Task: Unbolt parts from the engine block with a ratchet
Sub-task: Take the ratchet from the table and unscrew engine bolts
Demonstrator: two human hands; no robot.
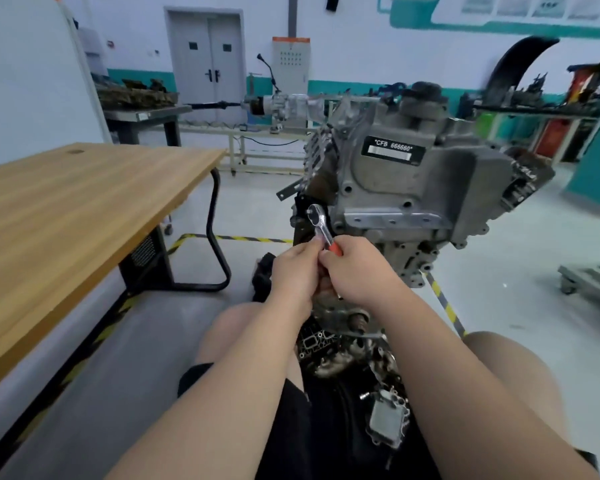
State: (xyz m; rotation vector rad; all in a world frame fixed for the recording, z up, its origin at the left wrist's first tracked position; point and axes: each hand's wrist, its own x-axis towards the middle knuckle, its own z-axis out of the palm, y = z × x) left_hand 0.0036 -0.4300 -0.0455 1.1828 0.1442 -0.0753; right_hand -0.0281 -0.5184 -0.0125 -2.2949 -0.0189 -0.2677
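Chrome ratchet (pixel 317 220), orange-handled: head sitting low against the engine block (pixel 413 188). Left hand (pixel 293 271) and right hand (pixel 357 268) both gripping its handle. Advice: keeping head square, pulling steadily.

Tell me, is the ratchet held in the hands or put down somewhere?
Held. The right hand grips the ratchet by its orange handle, the left hand pinches its metal shank; its head points up toward the engine block.
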